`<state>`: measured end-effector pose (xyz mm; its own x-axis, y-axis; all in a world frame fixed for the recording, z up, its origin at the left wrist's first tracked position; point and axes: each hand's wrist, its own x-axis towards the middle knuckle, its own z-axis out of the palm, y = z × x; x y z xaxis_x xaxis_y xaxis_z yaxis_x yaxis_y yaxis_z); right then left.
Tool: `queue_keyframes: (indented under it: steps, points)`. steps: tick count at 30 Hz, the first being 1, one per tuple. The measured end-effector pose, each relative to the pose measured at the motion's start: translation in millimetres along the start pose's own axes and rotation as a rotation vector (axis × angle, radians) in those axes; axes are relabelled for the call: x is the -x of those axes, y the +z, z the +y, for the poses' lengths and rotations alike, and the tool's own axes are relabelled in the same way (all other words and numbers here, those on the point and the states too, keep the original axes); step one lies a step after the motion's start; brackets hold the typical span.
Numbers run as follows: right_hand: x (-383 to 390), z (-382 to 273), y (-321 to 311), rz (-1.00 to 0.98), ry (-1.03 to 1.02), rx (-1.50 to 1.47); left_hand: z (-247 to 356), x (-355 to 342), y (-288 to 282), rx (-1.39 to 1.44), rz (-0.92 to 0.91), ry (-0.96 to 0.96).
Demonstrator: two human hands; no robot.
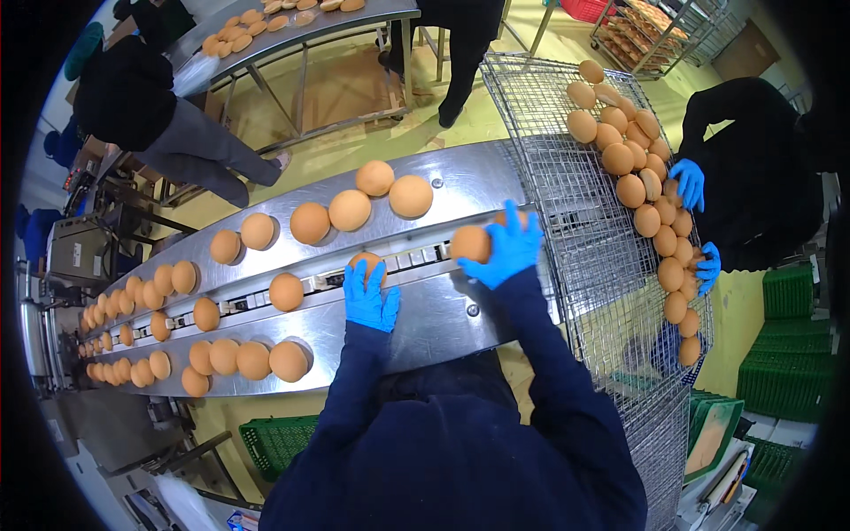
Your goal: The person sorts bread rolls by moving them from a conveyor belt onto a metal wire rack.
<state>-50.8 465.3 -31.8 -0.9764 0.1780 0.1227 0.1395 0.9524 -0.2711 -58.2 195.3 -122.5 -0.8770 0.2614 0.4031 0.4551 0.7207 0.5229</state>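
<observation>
Round brown buns lie in rows on a steel conveyor table, with a slatted chain track along its middle. My left hand [371,299], in a blue glove, has its fingers over a bun [364,259] on the track. My right hand [508,250], gloved too, grips a bun [470,242] at the track's right end, between thumb and fingers. Another bun [503,218] shows partly behind those fingers. Beyond the track sit loose buns, among them a large bun [411,196]. On the near side, several more line up, ending in a bun [289,362].
A wire rack [575,292] on the right carries many buns, where a co-worker's blue-gloved hands [687,183] touch them. Green crates [788,354] stack at far right; another green crate [276,442] stands below the conveyor. Other people stand near a back table [354,26].
</observation>
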Motion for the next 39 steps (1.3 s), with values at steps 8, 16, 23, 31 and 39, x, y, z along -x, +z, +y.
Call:
queue_keyframes:
  steps: [8,16,23,31,39]
  points:
    - [53.5,-32.2,49.0,0.092,-0.138,-0.236,6.2,-1.4,-16.3,0.206,-0.057,0.027]
    - [23.0,31.9,43.7,0.339,0.224,0.011,26.1,-13.1,-12.8,0.260,-0.122,0.137]
    - [40.3,48.0,44.2,0.353,0.134,-0.238,41.5,-33.1,10.2,0.317,-0.150,0.204]
    - [-9.3,209.1,-88.7,0.401,0.850,0.172,169.3,-141.8,68.5,0.418,-0.312,0.411]
    - [-76.7,227.1,-91.2,0.126,1.361,0.028,323.3,-236.3,228.8,0.069,-0.337,0.664]
